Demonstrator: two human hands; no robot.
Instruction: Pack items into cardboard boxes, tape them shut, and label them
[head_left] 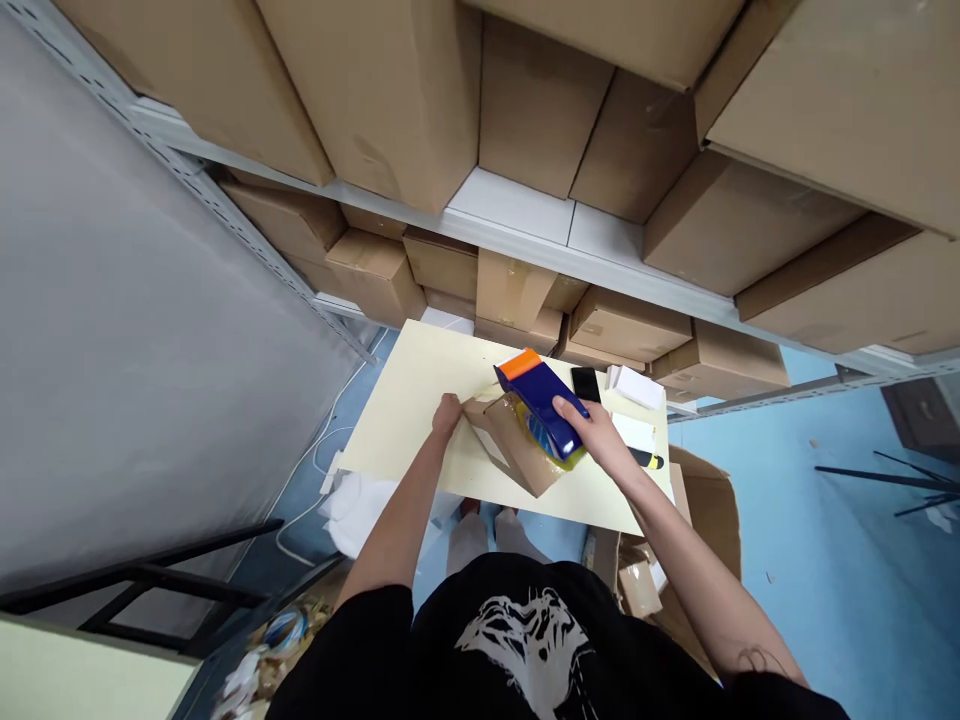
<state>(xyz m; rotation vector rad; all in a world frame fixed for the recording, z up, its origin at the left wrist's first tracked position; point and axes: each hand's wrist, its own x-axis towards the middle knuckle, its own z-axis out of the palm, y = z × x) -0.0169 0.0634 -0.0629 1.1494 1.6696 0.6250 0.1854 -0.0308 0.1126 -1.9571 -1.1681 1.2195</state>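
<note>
My right hand grips a blue tape dispenser with an orange front end. A roll of tape shows under the dispenser, against the top of a small cardboard box. This box is tilted on the pale yellow table, and a whitish patch shows on its near side. My left hand is closed at the box's left end. A thin strip, perhaps tape, runs near it towards the dispenser. What the left fingers hold is hidden.
Beyond my right hand lie a black phone, white stacked papers and a black-and-yellow cutter. Shelves full of cardboard boxes rise behind the table. An open carton stands at right; white wrapping lies at left.
</note>
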